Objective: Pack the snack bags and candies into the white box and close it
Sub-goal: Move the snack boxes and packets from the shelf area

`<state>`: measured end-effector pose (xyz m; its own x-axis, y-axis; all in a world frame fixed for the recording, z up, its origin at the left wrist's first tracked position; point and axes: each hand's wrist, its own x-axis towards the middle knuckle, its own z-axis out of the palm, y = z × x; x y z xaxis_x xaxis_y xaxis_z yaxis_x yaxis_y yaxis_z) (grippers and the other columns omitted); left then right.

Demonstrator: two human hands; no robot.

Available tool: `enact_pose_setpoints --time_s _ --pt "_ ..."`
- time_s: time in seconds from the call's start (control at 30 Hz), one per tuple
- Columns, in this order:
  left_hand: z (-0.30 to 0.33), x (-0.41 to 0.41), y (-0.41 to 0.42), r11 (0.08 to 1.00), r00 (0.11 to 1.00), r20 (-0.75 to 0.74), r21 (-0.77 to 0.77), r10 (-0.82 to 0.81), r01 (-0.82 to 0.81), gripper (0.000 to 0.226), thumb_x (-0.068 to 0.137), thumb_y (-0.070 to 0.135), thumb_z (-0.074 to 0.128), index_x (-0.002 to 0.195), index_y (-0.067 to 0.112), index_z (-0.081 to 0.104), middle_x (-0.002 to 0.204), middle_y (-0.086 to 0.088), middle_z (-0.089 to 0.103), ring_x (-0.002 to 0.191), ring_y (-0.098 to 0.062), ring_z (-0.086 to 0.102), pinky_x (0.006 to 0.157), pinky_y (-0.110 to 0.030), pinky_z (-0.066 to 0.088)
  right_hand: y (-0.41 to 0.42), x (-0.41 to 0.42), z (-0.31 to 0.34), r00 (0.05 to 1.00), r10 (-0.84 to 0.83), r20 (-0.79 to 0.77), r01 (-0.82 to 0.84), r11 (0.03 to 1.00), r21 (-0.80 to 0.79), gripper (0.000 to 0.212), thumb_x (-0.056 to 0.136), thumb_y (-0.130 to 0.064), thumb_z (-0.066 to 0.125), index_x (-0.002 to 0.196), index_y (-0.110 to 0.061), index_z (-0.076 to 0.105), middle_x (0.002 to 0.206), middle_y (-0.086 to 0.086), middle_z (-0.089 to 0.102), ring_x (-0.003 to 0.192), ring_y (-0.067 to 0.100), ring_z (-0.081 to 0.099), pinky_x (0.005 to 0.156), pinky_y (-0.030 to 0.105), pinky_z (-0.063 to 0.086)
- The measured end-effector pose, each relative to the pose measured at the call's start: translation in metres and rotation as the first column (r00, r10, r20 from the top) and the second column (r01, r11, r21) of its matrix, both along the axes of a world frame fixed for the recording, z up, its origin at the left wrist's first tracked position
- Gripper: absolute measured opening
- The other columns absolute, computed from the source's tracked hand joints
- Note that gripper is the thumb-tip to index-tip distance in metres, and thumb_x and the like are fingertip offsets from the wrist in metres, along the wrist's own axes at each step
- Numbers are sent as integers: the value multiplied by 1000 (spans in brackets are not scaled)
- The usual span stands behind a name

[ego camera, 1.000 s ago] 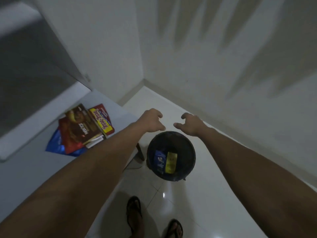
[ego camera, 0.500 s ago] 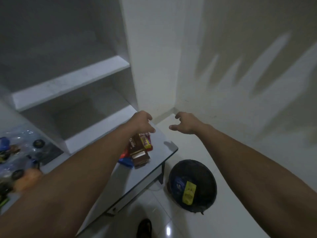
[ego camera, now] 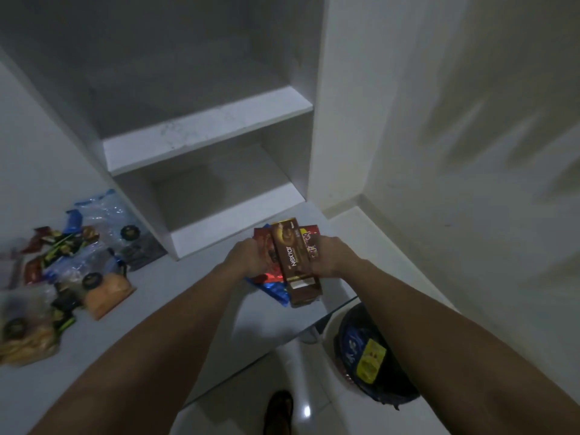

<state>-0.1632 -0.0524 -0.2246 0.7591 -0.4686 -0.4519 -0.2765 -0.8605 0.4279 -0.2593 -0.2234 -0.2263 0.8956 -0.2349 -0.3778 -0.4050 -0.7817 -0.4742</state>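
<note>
Left hand: my left hand (ego camera: pixel 251 259) sits just below the frame's centre, fingers curled round the left edge of the stack of snack packs (ego camera: pixel 287 262).
Right hand: my right hand (ego camera: pixel 328 257) grips the stack's right edge, so I hold it between both hands.
Stack: a brown Nextar box (ego camera: pixel 295 262) lies on top, a red pack (ego camera: pixel 266 246) shows to its left, another red pack (ego camera: pixel 309 237) to its right, and a blue wrapper (ego camera: pixel 276 290) sticks out underneath. I cannot tell whether the stack rests on the worktop or is lifted off it.
Worktop: the pale worktop (ego camera: pixel 157 324) runs from the lower left to the stack near its right corner.
Candies and bags: at the left edge of the frame, well apart from my hands, lie loose candies (ego camera: pixel 59 243), clear snack bags (ego camera: pixel 103 215) and an orange bag (ego camera: pixel 108 291).
Shelf: a white shelf unit (ego camera: pixel 207 127) rises behind the stack.
Bin: a dark bin (ego camera: pixel 370 356) stands on the floor at lower right, a yellow wrapper (ego camera: pixel 370 359) in it.
White box: I cannot see it in this view.
</note>
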Motion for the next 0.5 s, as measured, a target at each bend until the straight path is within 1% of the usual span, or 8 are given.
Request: enact_pose_setpoints --time_s 0.1,0.17,0.2,0.23,0.3,0.4,0.43,0.5 --pt "-21 5 8 993 993 8 -17 116 -116 30 77 25 71 101 8 68 107 -13 68 102 -32 63 86 -36 51 12 9 -18 1000 -1 24 2 1000 -16 67 62 -57 72 121 -31 55 110 2 67 98 24 65 86 40 54" --pt "-34 8 12 972 973 24 -39 231 -230 32 72 29 69 98 11 66 105 -12 67 99 -32 63 82 -36 52 21 12 -25 1000 -14 17 15 999 -38 78 59 -62 70 129 -41 43 115 3 61 101 26 62 87 43 53" --pt "-40 10 14 960 960 25 -42 277 -276 37 68 33 68 99 14 65 105 -11 66 99 -32 62 83 -37 52 25 13 -29 1000 -15 3 15 999 -50 83 59 -62 70 133 -42 37 118 5 57 102 27 61 88 45 53" --pt "-48 14 16 950 950 25 -38 312 -311 45 63 38 67 101 15 63 105 -11 64 102 -33 60 86 -39 51 28 13 -32 1000 -17 -10 16 998 -63 88 61 -63 71 137 -42 32 119 7 55 103 30 60 89 45 52" --pt "-60 17 19 935 935 24 -42 353 -351 53 62 42 68 106 15 58 109 -12 58 106 -34 54 90 -42 48 35 13 -38 999 -35 -19 33 996 -85 96 63 -63 71 143 -40 24 120 10 54 105 34 60 89 46 51" --pt "-71 21 21 922 924 -35 -58 381 -382 67 56 46 65 111 10 53 111 -12 57 106 -33 54 92 -41 45 41 11 -49 997 -72 24 74 992 -100 97 65 -58 70 144 -41 17 119 11 55 103 37 60 87 46 52" --pt "-74 23 21 911 913 -53 -64 405 -408 70 54 46 65 112 9 52 111 -13 58 105 -33 55 93 -41 46 43 11 -51 996 -87 32 89 992 -91 96 65 -57 69 144 -41 16 119 11 54 103 37 60 86 46 52" --pt "-77 26 23 864 870 -108 -108 482 -492 66 58 38 73 111 7 50 108 -13 57 101 -32 56 90 -44 50 44 11 -55 992 -118 44 121 991 -59 97 64 -55 69 143 -40 14 118 10 53 102 36 61 86 48 52"
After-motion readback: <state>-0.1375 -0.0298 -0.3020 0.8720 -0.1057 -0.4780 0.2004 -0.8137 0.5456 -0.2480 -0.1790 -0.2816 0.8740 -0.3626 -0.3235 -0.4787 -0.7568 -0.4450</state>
